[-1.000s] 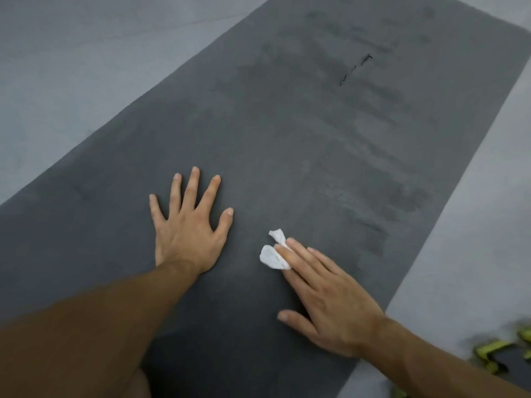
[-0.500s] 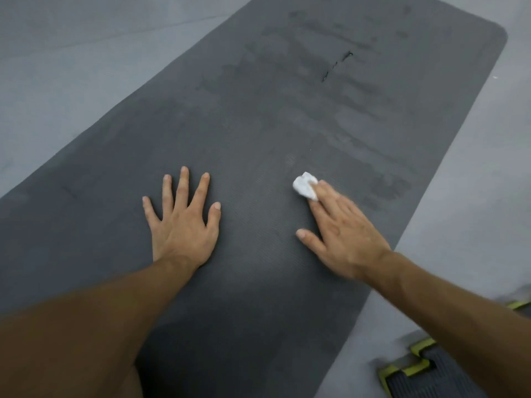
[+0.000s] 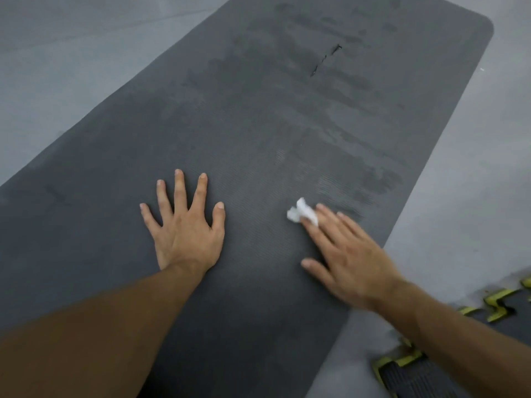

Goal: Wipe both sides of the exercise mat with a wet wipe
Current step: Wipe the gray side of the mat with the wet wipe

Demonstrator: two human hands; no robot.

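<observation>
On the grey floor (image 3: 86, 58) the dark exercise mat (image 3: 253, 133) lies flat and unrolled, running away from us to its rounded far corner; our left hand (image 3: 186, 228) is planted palm-down near the middle of its width, fingers spread wide, bracing it; our right hand (image 3: 344, 254) has straight fingers laid over the crumpled white wet wipe (image 3: 300, 214), pressing it to the mat rather than pinching it, a little blurred as if in mid-stroke. We judge this to be the wiping of the upward face, partway done: darker damp streaks (image 3: 362, 173) band the far and right part, while the near stretch and the left strip look dry and matt. The next move calls for side-to-side passes brought nearer to us and out to the left edge, with even pressure so the small wipe does not roll out from under the fingertips; the other face has yet to be turned up. A short slit (image 3: 326, 60) in the far half could snag the wipe; the mat's right edge runs just beside our right wrist, with bare floor beyond; yellow-edged foam tiles (image 3: 425, 366) crowd the lower right, so the left looks the freer side for flipping.
</observation>
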